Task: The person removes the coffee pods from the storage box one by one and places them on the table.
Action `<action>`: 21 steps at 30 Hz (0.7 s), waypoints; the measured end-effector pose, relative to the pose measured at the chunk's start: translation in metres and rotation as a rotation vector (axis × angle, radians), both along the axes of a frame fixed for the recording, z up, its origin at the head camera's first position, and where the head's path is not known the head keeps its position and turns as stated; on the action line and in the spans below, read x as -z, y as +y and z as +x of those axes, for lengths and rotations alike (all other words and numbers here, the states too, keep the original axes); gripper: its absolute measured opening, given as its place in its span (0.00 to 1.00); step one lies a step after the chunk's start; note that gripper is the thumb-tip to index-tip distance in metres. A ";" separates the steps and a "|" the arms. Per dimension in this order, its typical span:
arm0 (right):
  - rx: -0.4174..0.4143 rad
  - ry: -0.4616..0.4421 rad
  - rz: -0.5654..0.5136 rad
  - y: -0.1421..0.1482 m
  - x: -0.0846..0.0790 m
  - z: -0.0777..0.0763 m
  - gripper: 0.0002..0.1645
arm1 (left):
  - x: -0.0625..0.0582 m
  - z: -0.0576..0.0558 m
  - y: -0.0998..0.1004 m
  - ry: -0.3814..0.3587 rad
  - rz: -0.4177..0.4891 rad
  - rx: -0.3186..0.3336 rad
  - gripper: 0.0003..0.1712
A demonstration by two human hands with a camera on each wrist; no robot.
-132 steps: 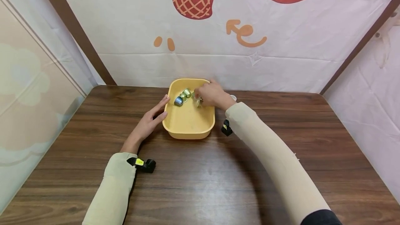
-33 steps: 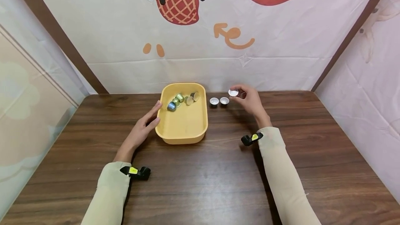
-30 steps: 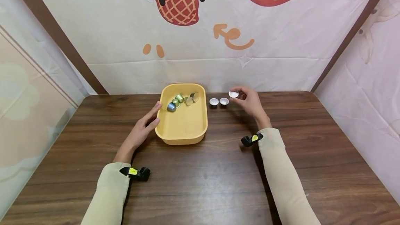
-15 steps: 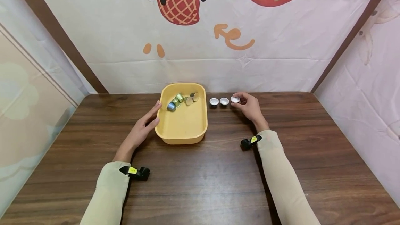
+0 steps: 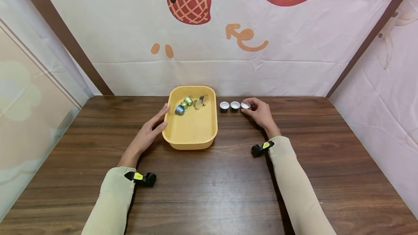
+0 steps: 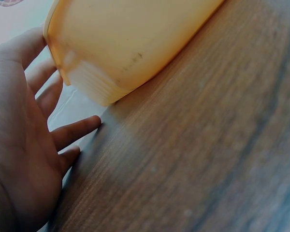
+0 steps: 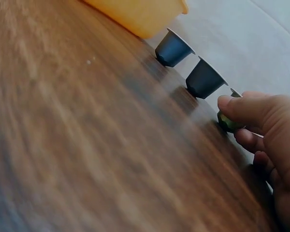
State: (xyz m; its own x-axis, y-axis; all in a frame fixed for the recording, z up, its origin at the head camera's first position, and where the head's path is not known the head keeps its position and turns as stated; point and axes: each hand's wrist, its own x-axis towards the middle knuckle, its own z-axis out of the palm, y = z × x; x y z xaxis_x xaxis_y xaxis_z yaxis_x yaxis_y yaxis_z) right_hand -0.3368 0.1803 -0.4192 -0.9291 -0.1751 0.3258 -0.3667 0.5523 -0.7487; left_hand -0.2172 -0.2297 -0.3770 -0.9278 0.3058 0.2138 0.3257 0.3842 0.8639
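My right hand (image 5: 261, 114) pinches a green coffee capsule (image 7: 228, 123) between thumb and fingers, low at the table, its silver lid facing up. That capsule is the right end of a row with two dark coffee capsules (image 5: 224, 106), both standing lid up just right of the yellow bin (image 5: 192, 131). Against the bin's left side lies my left hand (image 5: 146, 137), fingers straight and spread, fingertips at the rim. Inside the bin, toward its far end, are a blue capsule (image 5: 179, 110), two green capsules (image 5: 188, 100) and two more showing pale lids (image 5: 198, 104).
A brown wood-grain table (image 5: 202, 191) carries everything. Right behind the bin and the row hangs a white printed cloth (image 5: 130, 71), with more cloth panels at both sides. Each wrist wears a black camera mount (image 5: 262, 148).
Over four seconds my right hand has left the bin and carried a capsule right, then lowered it to the row's right end. The left hand has stayed at the bin.
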 end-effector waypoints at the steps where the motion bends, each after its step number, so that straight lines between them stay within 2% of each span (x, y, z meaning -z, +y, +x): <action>1: 0.000 0.001 -0.001 0.000 0.000 0.000 0.20 | 0.000 0.000 0.000 -0.001 0.000 0.000 0.30; 21: -0.014 -0.030 0.015 0.001 -0.001 0.001 0.25 | -0.003 0.001 0.001 -0.002 0.007 0.006 0.30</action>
State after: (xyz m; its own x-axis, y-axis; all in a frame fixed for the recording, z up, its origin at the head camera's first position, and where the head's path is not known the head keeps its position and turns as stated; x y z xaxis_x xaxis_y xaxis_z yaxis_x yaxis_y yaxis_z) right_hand -0.3358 0.1815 -0.4186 -0.9359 -0.1930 0.2947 -0.3517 0.5584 -0.7514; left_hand -0.2157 -0.2286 -0.3737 -0.9262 0.3104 0.2139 0.3263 0.3764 0.8671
